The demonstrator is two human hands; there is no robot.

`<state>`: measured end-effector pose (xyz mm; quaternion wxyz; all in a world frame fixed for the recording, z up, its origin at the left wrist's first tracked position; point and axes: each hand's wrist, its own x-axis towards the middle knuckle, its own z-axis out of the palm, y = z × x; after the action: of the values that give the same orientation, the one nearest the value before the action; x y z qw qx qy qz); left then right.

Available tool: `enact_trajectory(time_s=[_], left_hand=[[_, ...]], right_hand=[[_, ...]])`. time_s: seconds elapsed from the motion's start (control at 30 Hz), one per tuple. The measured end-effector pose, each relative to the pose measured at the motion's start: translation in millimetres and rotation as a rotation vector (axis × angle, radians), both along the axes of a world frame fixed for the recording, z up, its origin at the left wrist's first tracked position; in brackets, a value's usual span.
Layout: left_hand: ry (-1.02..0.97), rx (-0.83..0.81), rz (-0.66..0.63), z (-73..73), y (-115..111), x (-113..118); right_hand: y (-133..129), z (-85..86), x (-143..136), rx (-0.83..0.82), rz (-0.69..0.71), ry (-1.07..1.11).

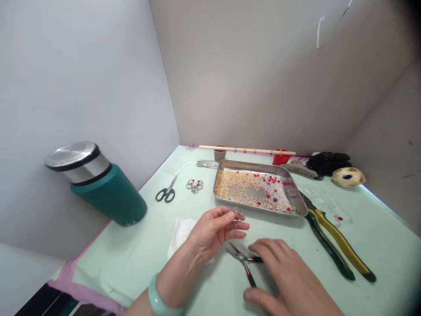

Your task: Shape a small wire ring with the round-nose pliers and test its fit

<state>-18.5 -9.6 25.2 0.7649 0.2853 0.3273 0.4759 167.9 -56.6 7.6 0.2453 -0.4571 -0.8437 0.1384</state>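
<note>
Between thumb and forefinger, my left hand (219, 228) pinches a small wire-and-bead piece (238, 214) just in front of the bead tray; its other fingers are loosely extended. My right hand (279, 272) is spread around the handles of small pliers (244, 259), thumb by the lower handle and fingers by the upper one. The pliers' jaws are parted and point toward my left hand. Gold, clear, red and purple beads lie in the metal tray (259, 209). A finished-looking wire cluster with red beads (194, 186) lies left of the tray.
A green bottle (108, 193) stands at the left, near black-handled scissors (168, 193). Large yellow-green pliers (335, 241) lie at the right. A white cloth (180, 235) is under my left forearm. Behind the tray are a wooden stick (246, 150), a red cup (279, 157) and a tape roll (348, 177).
</note>
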Motion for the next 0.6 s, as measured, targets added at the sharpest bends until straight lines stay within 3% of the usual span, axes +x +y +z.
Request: enact_trajectory(time_s=[0.13,0.27,0.33,0.43,0.6], left_hand=[[0.011,0.034,0.01,1.8,0,-2],[0.068,0.088,0.06,4.0,0,-5],[0.11,0.094,0.112,4.7,1,-8],[0.142,0.084,0.18,4.3,1,-12],[0.165,0.071,0.169,1.0,-1,-8]], right_hand=[[-14,-18.3,-2,0.22,0.068,-0.127],[-11,-19.5,1,0.204,0.062,-0.047],[-6,-12.4,6,0.072,0.03,0.098],[-1,2.4,11,-0.269,-0.019,0.373],[-1,19.9,-6,-0.743,-0.104,0.674]])
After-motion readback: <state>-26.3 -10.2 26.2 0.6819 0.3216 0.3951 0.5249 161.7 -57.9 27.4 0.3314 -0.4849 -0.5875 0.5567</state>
